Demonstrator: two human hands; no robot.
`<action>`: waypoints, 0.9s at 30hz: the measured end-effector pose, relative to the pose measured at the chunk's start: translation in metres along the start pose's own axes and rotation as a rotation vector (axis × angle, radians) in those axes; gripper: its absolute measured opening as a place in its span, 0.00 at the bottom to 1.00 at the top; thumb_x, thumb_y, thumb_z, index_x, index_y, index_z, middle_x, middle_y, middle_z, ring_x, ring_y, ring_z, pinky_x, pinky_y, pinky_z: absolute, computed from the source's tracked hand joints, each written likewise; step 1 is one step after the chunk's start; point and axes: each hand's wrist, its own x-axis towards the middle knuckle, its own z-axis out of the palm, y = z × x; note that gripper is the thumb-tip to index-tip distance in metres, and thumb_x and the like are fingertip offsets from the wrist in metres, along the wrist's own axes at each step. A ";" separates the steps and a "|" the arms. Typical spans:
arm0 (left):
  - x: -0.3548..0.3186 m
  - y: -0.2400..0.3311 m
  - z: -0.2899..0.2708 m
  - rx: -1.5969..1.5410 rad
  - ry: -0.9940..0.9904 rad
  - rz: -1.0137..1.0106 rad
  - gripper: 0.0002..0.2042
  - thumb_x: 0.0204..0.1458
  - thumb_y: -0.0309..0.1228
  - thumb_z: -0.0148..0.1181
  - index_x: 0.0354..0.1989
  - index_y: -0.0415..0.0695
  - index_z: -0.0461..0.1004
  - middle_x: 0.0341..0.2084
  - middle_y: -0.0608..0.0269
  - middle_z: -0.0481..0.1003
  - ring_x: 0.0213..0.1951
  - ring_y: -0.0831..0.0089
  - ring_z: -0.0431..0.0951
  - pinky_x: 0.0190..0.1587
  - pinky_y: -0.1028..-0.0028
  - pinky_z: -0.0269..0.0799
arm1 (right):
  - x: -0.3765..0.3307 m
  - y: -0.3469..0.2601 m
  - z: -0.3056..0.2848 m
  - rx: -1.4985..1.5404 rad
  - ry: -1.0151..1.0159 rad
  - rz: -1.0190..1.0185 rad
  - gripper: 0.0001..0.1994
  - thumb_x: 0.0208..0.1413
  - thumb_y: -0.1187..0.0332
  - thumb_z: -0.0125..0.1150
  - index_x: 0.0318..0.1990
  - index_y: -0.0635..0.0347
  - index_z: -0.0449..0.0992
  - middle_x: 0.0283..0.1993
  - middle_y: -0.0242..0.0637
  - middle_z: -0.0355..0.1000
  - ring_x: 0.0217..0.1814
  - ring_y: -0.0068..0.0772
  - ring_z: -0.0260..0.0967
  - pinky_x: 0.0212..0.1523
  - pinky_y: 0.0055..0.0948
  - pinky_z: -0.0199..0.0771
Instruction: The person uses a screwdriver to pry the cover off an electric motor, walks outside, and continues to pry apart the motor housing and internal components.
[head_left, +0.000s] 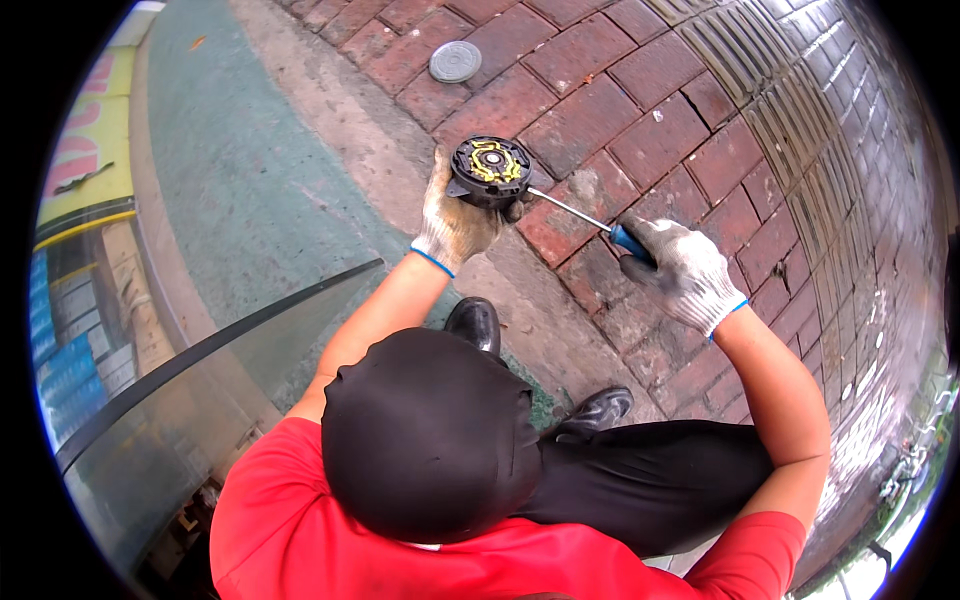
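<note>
My left hand [461, 220], in a dirty white knit glove, is wrapped round a round black part [490, 176] with yellow pieces and a small metal centre on its upper face. What kind of part it is I cannot make out. My right hand [680, 270], gloved the same way, grips the blue handle of a screwdriver [572, 209]. Its metal shaft points left, and the tip meets the side edge of the black part near my left fingers. Exactly where the tip touches is hard to see.
Red brick paving [640, 140] spreads ahead and right, with a grey round cover [455, 62] and ribbed tiles [735, 50]. Left lie a green floor strip [240, 160] and a glass panel with a dark edge [230, 335]. Black shoes [598, 411] stand below my hands.
</note>
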 end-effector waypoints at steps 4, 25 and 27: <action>-0.002 -0.001 0.012 -0.034 -0.043 0.026 0.47 0.57 0.75 0.46 0.68 0.43 0.63 0.53 0.44 0.75 0.47 0.45 0.80 0.38 0.55 0.80 | 0.002 -0.010 0.005 0.263 -0.037 0.037 0.15 0.58 0.63 0.61 0.49 0.60 0.76 0.37 0.54 0.75 0.40 0.60 0.76 0.41 0.50 0.74; 0.005 -0.008 0.010 0.008 0.019 0.258 0.30 0.57 0.57 0.67 0.57 0.48 0.67 0.49 0.50 0.76 0.47 0.50 0.80 0.46 0.41 0.81 | 0.012 -0.041 0.012 0.472 -0.044 0.201 0.19 0.63 0.56 0.60 0.55 0.59 0.75 0.42 0.58 0.77 0.46 0.63 0.77 0.45 0.48 0.75; 0.010 -0.005 0.007 -0.002 0.028 0.275 0.29 0.56 0.54 0.69 0.56 0.48 0.67 0.48 0.50 0.76 0.48 0.50 0.80 0.45 0.43 0.80 | 0.011 -0.050 0.016 0.513 -0.074 0.305 0.21 0.63 0.55 0.58 0.57 0.58 0.75 0.41 0.59 0.77 0.46 0.64 0.77 0.46 0.48 0.75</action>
